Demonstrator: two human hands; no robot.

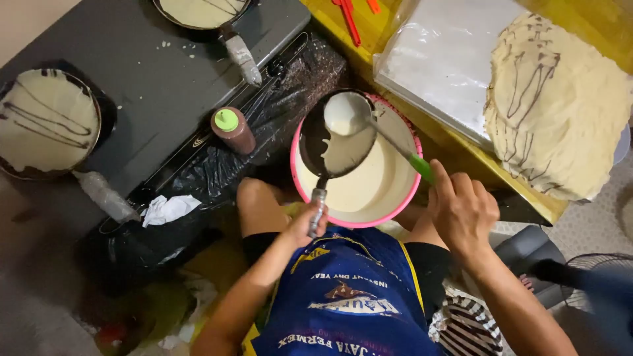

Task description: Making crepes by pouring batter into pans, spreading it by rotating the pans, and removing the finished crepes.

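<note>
My left hand (304, 226) grips the handle of a small dark pan (333, 142), held tilted over a pink bowl (402, 204) of pale batter. Batter coats part of the pan. My right hand (461, 209) holds the green handle of a ladle (347, 112), whose cup sits above the pan with batter in it. The bowl rests between my knees.
A grey stove top (165, 79) carries a pan of batter with dark stripes (46, 125) at left and another pan (201, 12) at the top. A brown squeeze bottle with green cap (232, 129) stands by it. Stacked striped crepes (560, 105) lie at right.
</note>
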